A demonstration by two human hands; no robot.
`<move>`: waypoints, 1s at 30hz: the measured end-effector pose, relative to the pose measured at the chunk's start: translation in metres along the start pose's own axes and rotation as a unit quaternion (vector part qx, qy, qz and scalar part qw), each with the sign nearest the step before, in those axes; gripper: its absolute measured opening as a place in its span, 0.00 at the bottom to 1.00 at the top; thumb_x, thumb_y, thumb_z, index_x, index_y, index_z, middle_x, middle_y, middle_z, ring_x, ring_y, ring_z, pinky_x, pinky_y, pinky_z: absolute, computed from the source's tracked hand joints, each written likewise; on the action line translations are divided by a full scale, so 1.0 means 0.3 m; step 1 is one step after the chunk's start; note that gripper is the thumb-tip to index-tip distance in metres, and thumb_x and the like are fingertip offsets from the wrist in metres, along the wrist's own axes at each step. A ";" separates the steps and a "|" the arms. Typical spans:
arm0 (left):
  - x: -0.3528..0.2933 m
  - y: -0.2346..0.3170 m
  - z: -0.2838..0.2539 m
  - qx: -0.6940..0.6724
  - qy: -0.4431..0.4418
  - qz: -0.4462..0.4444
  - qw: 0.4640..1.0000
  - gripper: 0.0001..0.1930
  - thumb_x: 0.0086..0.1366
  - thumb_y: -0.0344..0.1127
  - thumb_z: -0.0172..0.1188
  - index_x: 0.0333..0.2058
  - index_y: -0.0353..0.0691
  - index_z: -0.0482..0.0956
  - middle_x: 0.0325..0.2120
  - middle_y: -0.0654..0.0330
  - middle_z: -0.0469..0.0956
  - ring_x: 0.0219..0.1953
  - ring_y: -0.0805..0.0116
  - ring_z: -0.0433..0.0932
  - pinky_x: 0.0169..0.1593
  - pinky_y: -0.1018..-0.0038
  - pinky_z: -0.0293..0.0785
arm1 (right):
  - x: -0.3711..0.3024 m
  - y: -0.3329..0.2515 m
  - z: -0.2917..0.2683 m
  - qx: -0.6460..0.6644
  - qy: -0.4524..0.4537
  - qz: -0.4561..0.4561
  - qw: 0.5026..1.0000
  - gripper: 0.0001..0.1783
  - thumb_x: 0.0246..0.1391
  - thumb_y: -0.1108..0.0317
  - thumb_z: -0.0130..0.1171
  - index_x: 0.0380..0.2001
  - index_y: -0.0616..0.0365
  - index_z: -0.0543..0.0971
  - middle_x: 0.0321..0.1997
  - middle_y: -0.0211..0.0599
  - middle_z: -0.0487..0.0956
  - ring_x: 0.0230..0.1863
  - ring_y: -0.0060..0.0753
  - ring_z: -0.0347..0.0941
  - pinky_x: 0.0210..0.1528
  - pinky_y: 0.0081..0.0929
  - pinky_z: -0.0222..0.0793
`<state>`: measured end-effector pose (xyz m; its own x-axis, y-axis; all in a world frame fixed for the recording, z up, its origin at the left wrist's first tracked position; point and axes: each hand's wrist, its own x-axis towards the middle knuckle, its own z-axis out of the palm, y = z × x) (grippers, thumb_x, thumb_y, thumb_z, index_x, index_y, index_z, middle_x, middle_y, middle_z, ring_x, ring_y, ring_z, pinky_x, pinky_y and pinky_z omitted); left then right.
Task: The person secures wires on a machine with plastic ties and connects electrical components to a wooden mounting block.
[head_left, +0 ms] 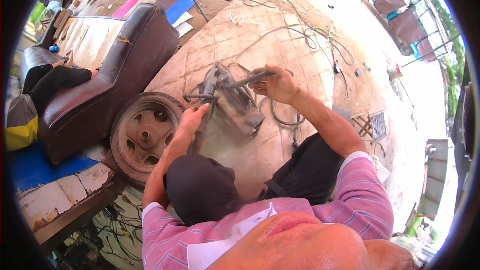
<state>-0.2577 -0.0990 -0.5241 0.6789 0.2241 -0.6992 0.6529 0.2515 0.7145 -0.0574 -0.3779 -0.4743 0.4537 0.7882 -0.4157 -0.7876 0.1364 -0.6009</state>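
Note:
In front of my knees a grimy dark metal assembly [241, 112] rests on the tiled floor, with a thick tube and a thin crossbar at its upper end. My right hand [277, 85] is closed round the end of a dark metal bar [245, 80], which slants from the assembly's upper end toward me. On the other side my left hand [192, 122] pinches at the lower left of the crossbar, thumb up; what its fingers grip is hidden. A dusty spoked wheel with a tyre [145, 134] stands just left of my left forearm.
A brown padded seat [112, 75] stands at the left, with another person's dark-clothed legs [55, 77] beside it. Cables [305, 35] trail over the floor ahead and curl near the assembly. A wooden-framed rack [371, 126] lies right of my knee. A frame with brown panels [407, 25] stands far right.

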 end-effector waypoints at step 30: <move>0.026 0.289 0.193 0.384 0.070 0.350 0.852 0.21 0.60 0.45 0.68 0.44 0.32 0.81 0.37 0.42 0.84 0.41 0.47 0.83 0.45 0.59 0.77 | 0.169 0.049 -0.079 -0.139 0.298 -0.029 0.944 0.17 0.70 0.54 0.55 0.53 0.50 0.78 0.52 0.31 0.83 0.48 0.27 0.76 0.48 0.29 0.69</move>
<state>-0.1762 -0.1299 -0.4662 0.9806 0.1888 -0.0524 0.1672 -0.6672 0.7258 -0.0362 -0.3499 -0.5205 0.7117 0.2958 -0.6371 -0.6519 -0.0597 -0.7559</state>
